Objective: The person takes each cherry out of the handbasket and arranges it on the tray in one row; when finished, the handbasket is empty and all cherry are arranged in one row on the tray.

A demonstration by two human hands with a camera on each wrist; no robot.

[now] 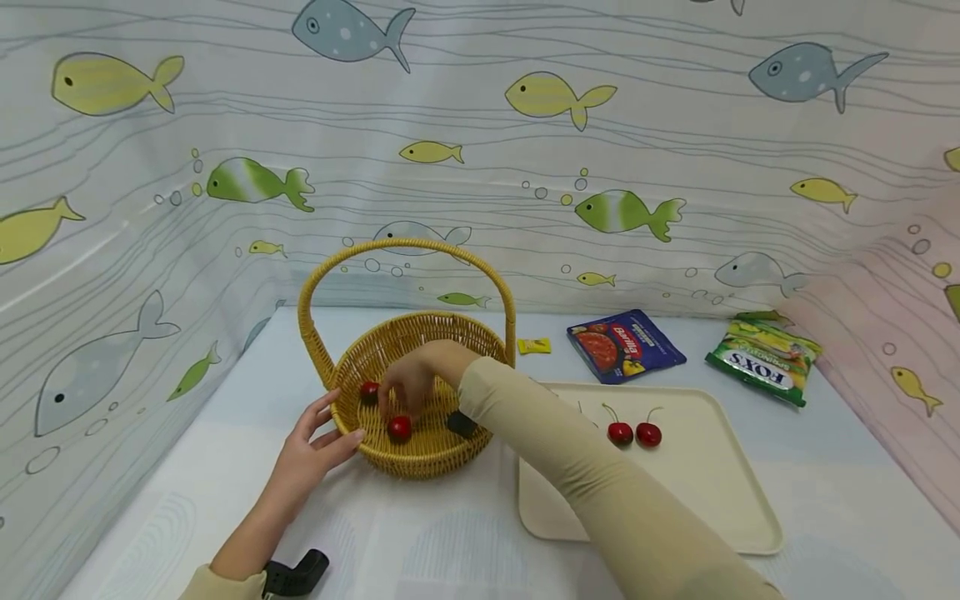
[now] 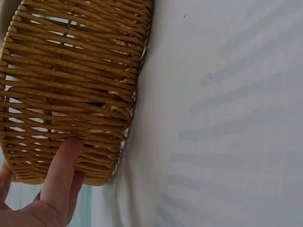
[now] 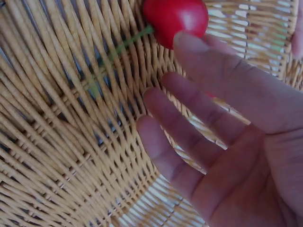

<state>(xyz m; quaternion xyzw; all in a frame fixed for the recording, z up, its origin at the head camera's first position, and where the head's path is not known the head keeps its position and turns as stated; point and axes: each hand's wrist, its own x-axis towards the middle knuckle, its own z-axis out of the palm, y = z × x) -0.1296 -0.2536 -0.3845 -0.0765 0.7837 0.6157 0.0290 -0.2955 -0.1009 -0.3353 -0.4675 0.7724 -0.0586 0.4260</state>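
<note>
Wicker basket point(image 1: 420, 392) on the desk point(image 1: 420, 533), braced at its outer wall by the left hand point(image 1: 311, 454) with straight fingers point(image 2: 61, 175). Inside — right hand point(image 1: 412, 375) with fingers point(image 3: 199, 118) loose and spread, gripping nothing, just beside a red cherry point(image 3: 176, 18) lying on the weave. Second cherry point(image 1: 369, 392) nearby in the basket. Two more cherries point(image 1: 633, 433) on the cream tray point(image 1: 720, 500).

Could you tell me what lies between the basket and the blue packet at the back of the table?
In the head view, a small yellow packet lies between the basket and the blue packet.
</note>
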